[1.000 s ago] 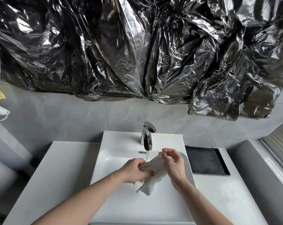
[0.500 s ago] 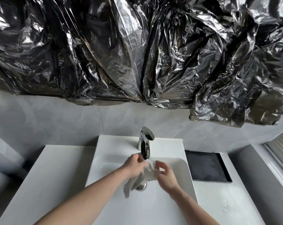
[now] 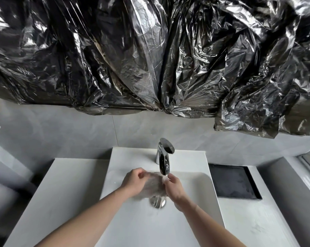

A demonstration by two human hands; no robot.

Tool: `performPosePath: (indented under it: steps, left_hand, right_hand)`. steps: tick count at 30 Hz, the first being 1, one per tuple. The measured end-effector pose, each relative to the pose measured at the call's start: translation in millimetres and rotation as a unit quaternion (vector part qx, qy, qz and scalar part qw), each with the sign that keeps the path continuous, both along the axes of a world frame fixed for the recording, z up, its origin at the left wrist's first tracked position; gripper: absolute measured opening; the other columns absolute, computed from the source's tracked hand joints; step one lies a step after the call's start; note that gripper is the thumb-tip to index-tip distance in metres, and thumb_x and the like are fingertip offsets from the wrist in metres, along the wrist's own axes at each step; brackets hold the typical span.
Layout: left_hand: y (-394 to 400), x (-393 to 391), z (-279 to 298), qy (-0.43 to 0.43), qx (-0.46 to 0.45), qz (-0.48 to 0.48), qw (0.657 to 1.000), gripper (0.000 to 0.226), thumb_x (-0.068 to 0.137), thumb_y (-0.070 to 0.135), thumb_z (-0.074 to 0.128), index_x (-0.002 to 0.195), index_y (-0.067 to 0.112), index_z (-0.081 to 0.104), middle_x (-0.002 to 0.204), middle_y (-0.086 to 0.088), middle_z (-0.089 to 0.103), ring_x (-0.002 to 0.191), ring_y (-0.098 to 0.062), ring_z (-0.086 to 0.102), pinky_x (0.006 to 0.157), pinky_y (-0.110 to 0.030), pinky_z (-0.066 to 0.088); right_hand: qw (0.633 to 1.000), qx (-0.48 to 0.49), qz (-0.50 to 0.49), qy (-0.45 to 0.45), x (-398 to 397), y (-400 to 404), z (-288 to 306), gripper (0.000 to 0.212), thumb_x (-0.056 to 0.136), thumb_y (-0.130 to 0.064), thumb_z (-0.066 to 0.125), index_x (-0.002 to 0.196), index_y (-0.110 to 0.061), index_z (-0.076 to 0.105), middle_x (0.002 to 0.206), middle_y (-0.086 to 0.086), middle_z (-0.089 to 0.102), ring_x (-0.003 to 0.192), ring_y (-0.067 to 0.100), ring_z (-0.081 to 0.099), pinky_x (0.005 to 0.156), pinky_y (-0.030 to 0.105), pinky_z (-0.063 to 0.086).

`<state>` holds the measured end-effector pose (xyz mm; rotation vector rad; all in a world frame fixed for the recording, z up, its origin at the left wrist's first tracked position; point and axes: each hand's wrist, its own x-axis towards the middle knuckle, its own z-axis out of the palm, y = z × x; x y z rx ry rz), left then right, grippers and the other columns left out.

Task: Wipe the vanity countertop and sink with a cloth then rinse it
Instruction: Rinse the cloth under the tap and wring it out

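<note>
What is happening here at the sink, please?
A person is rinsing a cloth in the white sink. Both hands grip it just under the chrome faucet, the left hand and the right hand at its two sides, above the drain. A black tray sits on the countertop.

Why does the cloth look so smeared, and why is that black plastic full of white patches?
Head view: the cloth is motion-blurred between the left hand and right hand; the crinkled black plastic throws glare; the wide lens bends the edges.
</note>
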<state>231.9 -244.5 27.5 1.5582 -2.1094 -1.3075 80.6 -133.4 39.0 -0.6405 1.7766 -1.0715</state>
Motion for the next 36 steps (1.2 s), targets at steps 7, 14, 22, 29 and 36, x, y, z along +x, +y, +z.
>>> performPosePath:
  steps: [7, 14, 22, 29, 36]
  left_hand:
    - [28.9, 0.2, -11.6, 0.022, -0.029, -0.107, 0.994, 0.056, 0.08, 0.036, 0.069, 0.13, 0.043, 0.045, 0.132, 0.021, 0.048, 0.118, -0.005, 0.054, 0.1, -0.026, 0.046]
    - [35.8, -35.0, -8.4, 0.106, 0.064, -0.049, 0.991, 0.016, 0.087, 0.02, 0.059, 0.097, 0.027, 0.069, 0.091, 0.009, 0.073, 0.083, -0.011, 0.067, 0.084, -0.035, 0.057]
    - [36.9, -49.8, 10.5, 0.221, 0.213, 0.059, 0.95, 0.008, 0.089, 0.011, 0.057, 0.088, 0.014, 0.064, 0.074, -0.007, 0.066, 0.073, -0.022, 0.066, 0.075, -0.038, 0.061]
    - [23.0, -24.9, 11.3, 0.175, 0.165, 0.114, 0.964, 0.04, 0.091, 0.041, 0.069, 0.087, 0.002, 0.065, 0.083, -0.016, 0.076, 0.072, -0.026, 0.077, 0.066, -0.037, 0.053]
    - [23.3, 11.7, -3.2, -0.057, -0.02, 0.013, 0.998, 0.024, 0.084, 0.04, 0.07, 0.103, 0.032, 0.06, 0.109, 0.013, 0.067, 0.088, -0.013, 0.068, 0.084, -0.03, 0.051]
  right_hand:
    - [0.999, -0.043, 0.018, -0.009, 10.9, 4.2, 17.9, 0.031, 0.102, -0.025, 0.051, 0.087, -0.001, 0.063, 0.069, 0.008, 0.062, 0.064, 0.019, 0.054, 0.06, 0.034, 0.046]
    - [0.998, -0.042, 0.009, -0.046, -11.7, 24.1, 15.7, 0.018, 0.09, -0.025, 0.073, 0.092, -0.007, 0.075, 0.09, 0.017, 0.078, 0.077, 0.024, 0.072, 0.072, 0.037, 0.055]
    - [0.992, 0.006, 0.077, 0.099, -25.7, 45.6, -20.0, 0.063, 0.063, -0.019, 0.074, 0.123, -0.027, 0.057, 0.114, -0.012, 0.068, 0.102, 0.005, 0.064, 0.089, 0.025, 0.054]
    - [0.992, -0.001, 0.049, 0.113, -10.9, 17.1, -19.8, 0.004, 0.084, -0.02, 0.057, 0.082, -0.018, 0.06, 0.069, -0.001, 0.068, 0.06, 0.013, 0.061, 0.063, 0.042, 0.055]
    - [0.987, -0.019, 0.084, 0.135, -6.7, 7.7, 2.5, 0.018, 0.081, -0.005, 0.055, 0.09, -0.01, 0.07, 0.065, -0.01, 0.064, 0.06, 0.005, 0.054, 0.06, 0.022, 0.047]
